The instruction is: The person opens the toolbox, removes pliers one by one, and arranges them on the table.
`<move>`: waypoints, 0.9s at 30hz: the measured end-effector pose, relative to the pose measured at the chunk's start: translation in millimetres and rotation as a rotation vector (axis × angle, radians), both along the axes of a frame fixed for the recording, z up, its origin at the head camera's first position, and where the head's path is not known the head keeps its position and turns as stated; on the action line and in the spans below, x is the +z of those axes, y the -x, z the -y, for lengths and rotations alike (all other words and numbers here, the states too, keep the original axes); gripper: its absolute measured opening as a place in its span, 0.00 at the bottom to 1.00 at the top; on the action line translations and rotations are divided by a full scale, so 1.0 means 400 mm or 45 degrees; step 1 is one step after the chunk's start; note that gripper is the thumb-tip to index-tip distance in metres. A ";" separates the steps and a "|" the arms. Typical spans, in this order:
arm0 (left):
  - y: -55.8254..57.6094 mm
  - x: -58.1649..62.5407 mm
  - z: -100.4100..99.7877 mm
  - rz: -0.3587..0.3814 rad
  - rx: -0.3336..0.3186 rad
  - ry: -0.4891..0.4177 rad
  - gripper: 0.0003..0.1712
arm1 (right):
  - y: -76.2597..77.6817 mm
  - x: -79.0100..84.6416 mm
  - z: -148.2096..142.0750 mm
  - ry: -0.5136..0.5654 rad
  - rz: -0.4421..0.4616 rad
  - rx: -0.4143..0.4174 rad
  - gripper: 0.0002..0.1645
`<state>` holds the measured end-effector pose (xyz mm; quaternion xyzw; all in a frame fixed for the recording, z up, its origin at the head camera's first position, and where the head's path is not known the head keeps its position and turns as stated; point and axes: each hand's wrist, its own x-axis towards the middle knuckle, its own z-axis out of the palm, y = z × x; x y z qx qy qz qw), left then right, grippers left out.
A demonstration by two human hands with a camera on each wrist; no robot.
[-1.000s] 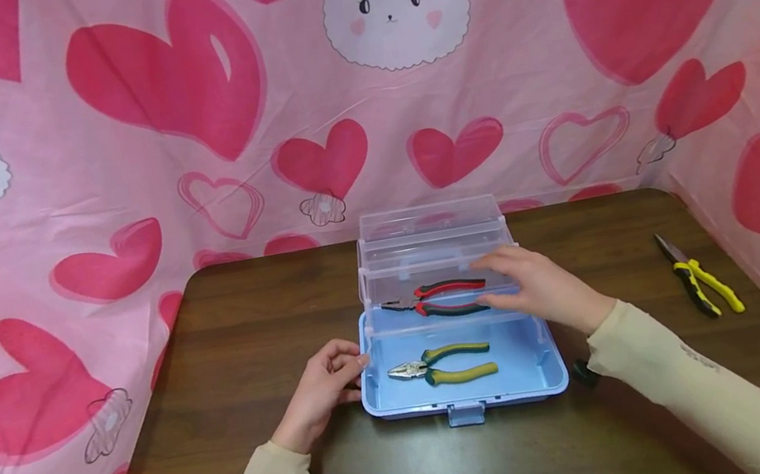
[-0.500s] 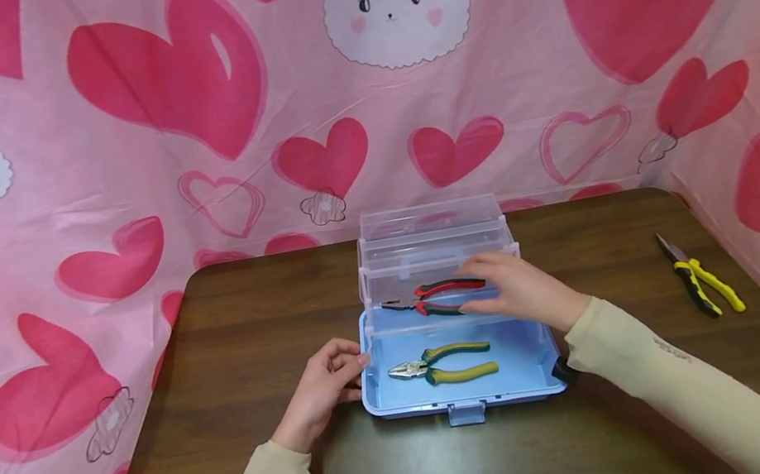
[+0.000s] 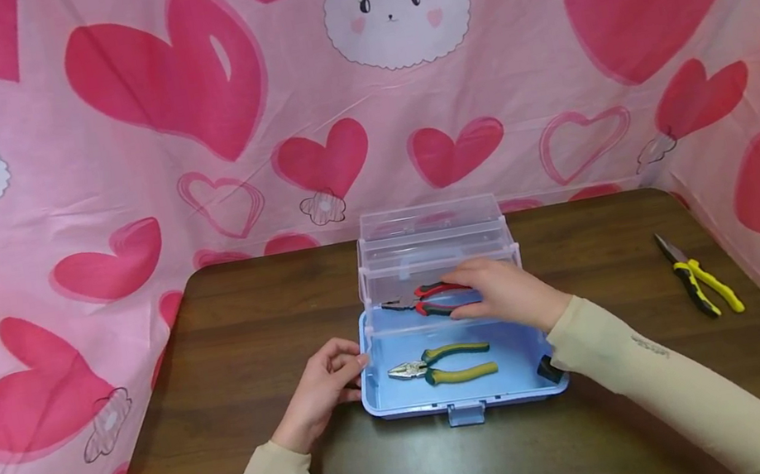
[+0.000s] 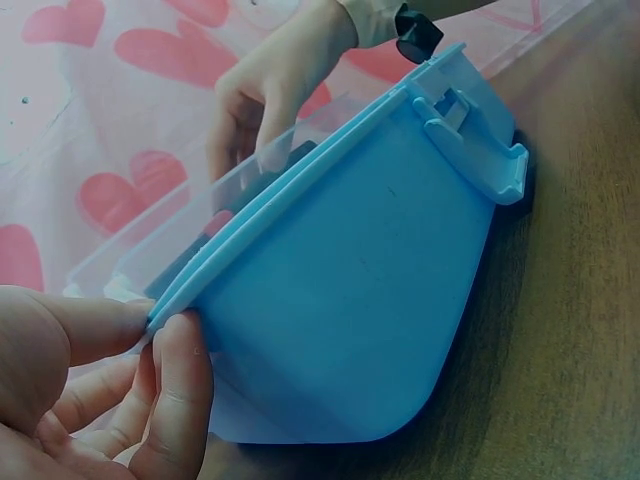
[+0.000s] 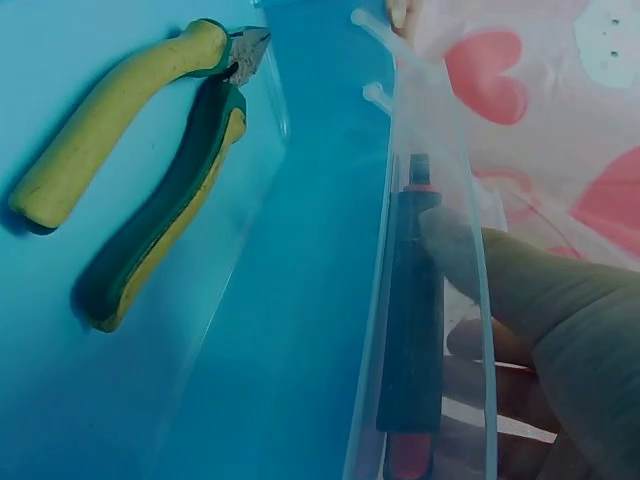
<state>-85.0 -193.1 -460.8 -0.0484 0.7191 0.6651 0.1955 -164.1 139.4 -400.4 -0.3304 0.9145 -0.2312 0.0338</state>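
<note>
My left hand point(image 3: 323, 385) pinches the left rim of a light blue toolbox point(image 3: 410, 414); the left wrist view shows thumb and fingers on that rim. Raised at the back of the box is a clear tray point(image 3: 385, 325), with red-and-black pliers point(image 3: 430, 309) lying in it. Over their handles my right hand point(image 3: 506, 295) reaches, its thumb and fingers around them and covering the handle ends. In the right wrist view, the thumb point(image 5: 455, 245) lies against a dark handle. Pliers with yellow-green handles point(image 3: 463, 375) lie on the box floor, jaws to the left.
Yellow-and-black long-nose pliers point(image 3: 698, 276) lie on the wooden table point(image 3: 249, 309) at the right. Further clear tiers point(image 3: 430, 220) stand open behind the tray. A latch point(image 3: 466, 414) sticks out from the box's front. Pink heart-patterned cloth point(image 3: 496, 75) surrounds the table.
My right hand has moved left along the red-and-black pliers, further over their handles, and its fingers have drawn closer together. The pliers and my left hand stay where they were.
</note>
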 end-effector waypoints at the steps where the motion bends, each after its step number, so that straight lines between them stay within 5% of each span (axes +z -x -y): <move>1: 0.000 0.000 0.000 0.002 0.000 0.000 0.19 | 0.002 0.000 0.004 -0.015 0.002 0.000 0.41; 13: -0.002 0.000 -0.001 0.005 0.005 -0.001 0.20 | 0.004 0.015 0.028 -0.155 -0.045 0.028 0.43; 27: -0.002 -0.005 -0.007 0.004 0.021 -0.023 0.18 | 0.001 0.004 0.022 -0.100 -0.075 0.033 0.43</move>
